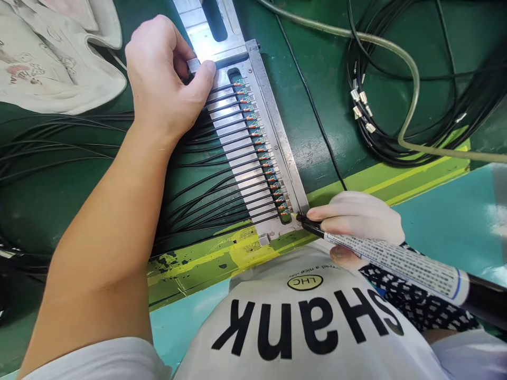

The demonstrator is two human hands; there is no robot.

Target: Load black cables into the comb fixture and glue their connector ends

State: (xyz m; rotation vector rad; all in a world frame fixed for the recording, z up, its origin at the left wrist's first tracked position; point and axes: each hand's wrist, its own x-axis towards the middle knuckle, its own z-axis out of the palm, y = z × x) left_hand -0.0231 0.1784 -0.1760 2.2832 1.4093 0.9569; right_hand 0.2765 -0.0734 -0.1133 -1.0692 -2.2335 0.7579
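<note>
A metal fixture (255, 195) lies slanted on the green table, holding a row of small green circuit boards (259, 141) with black cables (206, 184) soldered to them. My left hand (166, 74) is closed on the fixture's far end, its thumb on top and the fingers curled over the edge, partly hidden. In my gloved right hand (360, 216) is a thick black pen (396, 258) with a white printed label. Its tip is at the near end of the row, by the last board; whether it touches cannot be told.
Coiled black cables (368, 142) with silvery connectors lie at the right, crossed by a pale hose (412, 79). A white printed cloth (59, 58) lies at the upper left. Yellow-green tape (214, 264) runs along the table's near edge, close to my body.
</note>
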